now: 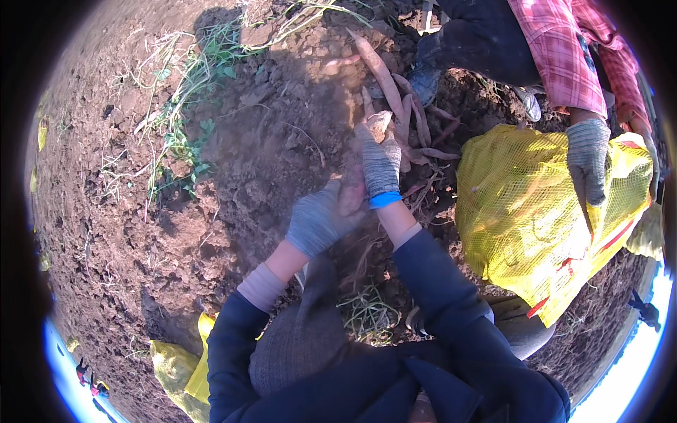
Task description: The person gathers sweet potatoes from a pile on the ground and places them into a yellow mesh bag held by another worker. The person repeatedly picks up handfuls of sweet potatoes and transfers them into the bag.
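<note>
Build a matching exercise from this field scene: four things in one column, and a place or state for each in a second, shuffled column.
Things:
1. Left hand in a grey knit glove
2. Right hand in a grey glove with a blue cuff
3. Yellow mesh sack
4. Green weeds

Places or states:
A. Held open by another person's gloved hand
B. On the long pinkish roots
C. Closed on a reddish tuber
D. On the bare soil at left

Pairs: 1-C, 2-B, 3-A, 4-D

Gloved left hand [319,220] curls closed near the body; gloved right hand [379,158] reaches farther, fingers closed.
</note>
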Demonstrator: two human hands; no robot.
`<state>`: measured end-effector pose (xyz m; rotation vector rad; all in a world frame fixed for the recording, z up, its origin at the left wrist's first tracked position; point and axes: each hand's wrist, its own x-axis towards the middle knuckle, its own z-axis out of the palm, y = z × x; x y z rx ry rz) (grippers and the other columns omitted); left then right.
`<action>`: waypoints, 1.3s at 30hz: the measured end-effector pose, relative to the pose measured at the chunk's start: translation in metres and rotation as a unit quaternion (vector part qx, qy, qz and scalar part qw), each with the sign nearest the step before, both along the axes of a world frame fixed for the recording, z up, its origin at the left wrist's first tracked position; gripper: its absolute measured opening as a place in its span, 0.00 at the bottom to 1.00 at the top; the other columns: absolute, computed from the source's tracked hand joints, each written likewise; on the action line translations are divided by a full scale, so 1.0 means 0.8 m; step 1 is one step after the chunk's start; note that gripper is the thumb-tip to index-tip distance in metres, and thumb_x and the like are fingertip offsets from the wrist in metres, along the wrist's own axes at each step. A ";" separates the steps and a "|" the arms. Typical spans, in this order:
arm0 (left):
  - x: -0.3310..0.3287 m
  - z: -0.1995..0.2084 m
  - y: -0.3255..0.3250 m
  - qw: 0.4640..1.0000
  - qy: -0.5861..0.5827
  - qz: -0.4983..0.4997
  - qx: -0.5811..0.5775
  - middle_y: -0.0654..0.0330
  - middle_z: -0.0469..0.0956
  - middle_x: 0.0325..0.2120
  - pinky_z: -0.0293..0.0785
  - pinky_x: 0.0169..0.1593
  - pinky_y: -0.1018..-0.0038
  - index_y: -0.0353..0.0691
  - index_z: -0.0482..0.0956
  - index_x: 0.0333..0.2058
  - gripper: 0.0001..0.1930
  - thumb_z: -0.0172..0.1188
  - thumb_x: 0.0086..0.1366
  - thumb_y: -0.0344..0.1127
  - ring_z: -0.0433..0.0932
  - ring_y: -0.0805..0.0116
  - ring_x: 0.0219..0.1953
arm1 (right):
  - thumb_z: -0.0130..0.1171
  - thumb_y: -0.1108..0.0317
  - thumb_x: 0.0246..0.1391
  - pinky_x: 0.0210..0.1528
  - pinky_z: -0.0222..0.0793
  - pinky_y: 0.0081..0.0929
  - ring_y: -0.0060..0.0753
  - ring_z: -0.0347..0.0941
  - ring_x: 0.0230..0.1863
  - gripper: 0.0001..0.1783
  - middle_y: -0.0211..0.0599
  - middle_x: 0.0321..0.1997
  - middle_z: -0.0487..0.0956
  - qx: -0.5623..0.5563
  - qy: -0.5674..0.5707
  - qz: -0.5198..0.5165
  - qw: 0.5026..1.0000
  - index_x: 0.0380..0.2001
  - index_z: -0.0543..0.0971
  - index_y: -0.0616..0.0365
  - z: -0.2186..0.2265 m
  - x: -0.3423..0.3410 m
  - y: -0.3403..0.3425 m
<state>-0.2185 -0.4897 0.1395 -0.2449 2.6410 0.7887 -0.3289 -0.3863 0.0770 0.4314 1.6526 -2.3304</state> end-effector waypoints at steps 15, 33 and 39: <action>0.053 -0.037 -0.024 0.727 -0.087 0.231 0.640 0.58 0.78 0.22 0.69 0.23 0.72 0.30 0.72 0.55 0.42 0.58 0.61 0.68 0.73 0.66 0.17 | 0.56 0.62 0.67 0.51 0.75 0.25 0.29 0.76 0.49 0.22 0.39 0.54 0.78 -0.190 -0.129 -0.009 0.973 0.60 0.72 0.60 -0.030 0.018 0.020; 0.041 -0.066 0.005 0.764 0.084 0.338 0.543 0.57 0.80 0.38 0.78 0.35 0.73 0.37 0.72 0.56 0.28 0.52 0.71 0.57 0.80 0.64 0.34 | 0.56 0.56 0.67 0.43 0.72 0.29 0.27 0.74 0.41 0.23 0.43 0.40 0.80 0.127 0.105 0.001 0.986 0.47 0.76 0.71 -0.014 0.037 -0.033; 0.044 -0.037 -0.011 0.243 -0.211 0.272 0.907 0.64 0.71 0.19 0.60 0.11 0.75 0.42 0.73 0.46 0.34 0.41 0.69 0.70 0.67 0.70 0.11 | 0.55 0.51 0.68 0.41 0.70 0.35 0.32 0.74 0.36 0.27 0.45 0.35 0.80 0.229 0.198 0.013 0.953 0.47 0.77 0.71 -0.005 0.030 -0.022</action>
